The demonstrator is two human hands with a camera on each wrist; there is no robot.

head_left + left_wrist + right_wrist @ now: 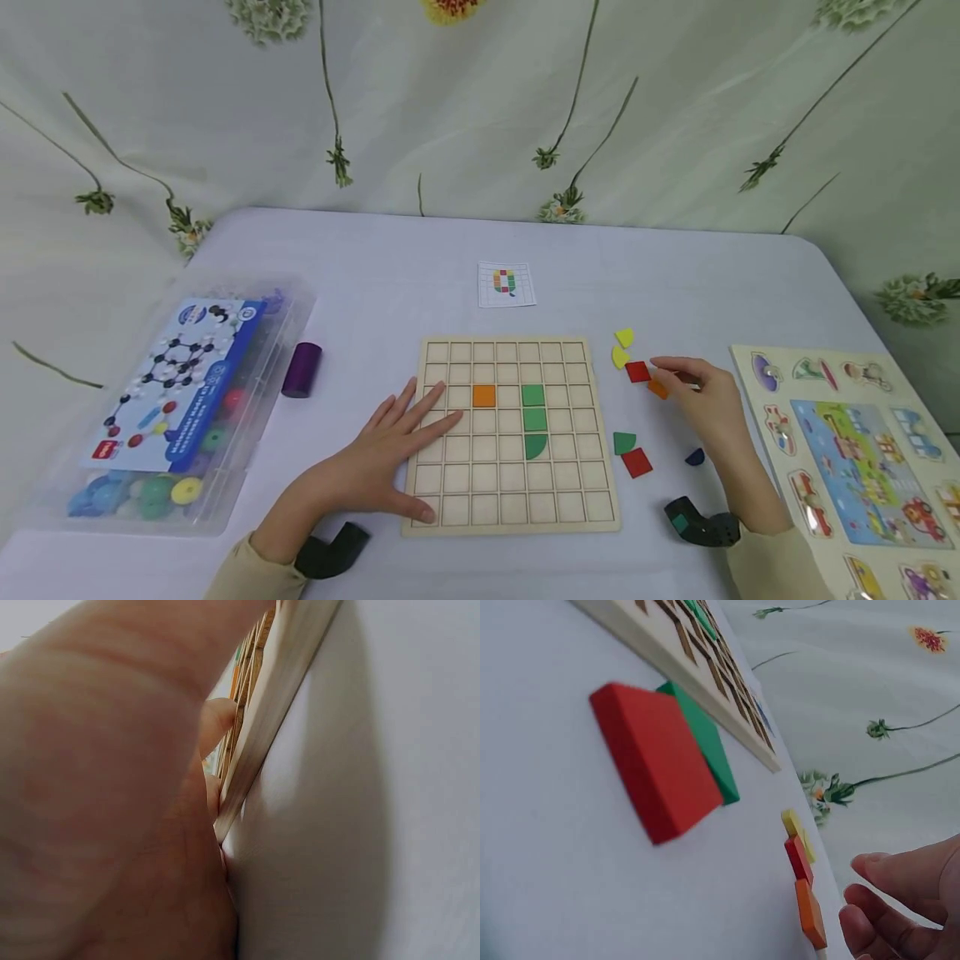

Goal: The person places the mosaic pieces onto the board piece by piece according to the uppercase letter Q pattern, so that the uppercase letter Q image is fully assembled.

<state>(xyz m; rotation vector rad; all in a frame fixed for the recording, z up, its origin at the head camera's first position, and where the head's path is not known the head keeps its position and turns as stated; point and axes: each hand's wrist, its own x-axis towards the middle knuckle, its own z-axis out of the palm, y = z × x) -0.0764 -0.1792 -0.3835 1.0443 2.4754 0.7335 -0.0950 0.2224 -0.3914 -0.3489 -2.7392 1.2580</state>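
My left hand (393,446) rests on the left side of a wooden grid board (510,518) with fingers spread, thumb near its lower left corner. In the left wrist view the thumb and palm (105,787) hide most of the board's edge (277,705). One orange square tile (483,396) and a green column ending in a rounded tile (536,447) sit in the grid. My right hand (708,404) is beside an orange tile (810,915) and a red tile (637,372). In the right wrist view its fingers (900,874) are apart from those tiles, holding nothing.
Yellow tiles (620,357), a green tile (624,442), another red tile (637,463) and a dark blue piece (695,457) lie right of the board. A pattern card (507,297) lies behind it. Left are a purple cylinder (302,370) and a plastic case (217,512); right, a picture puzzle (772,483).
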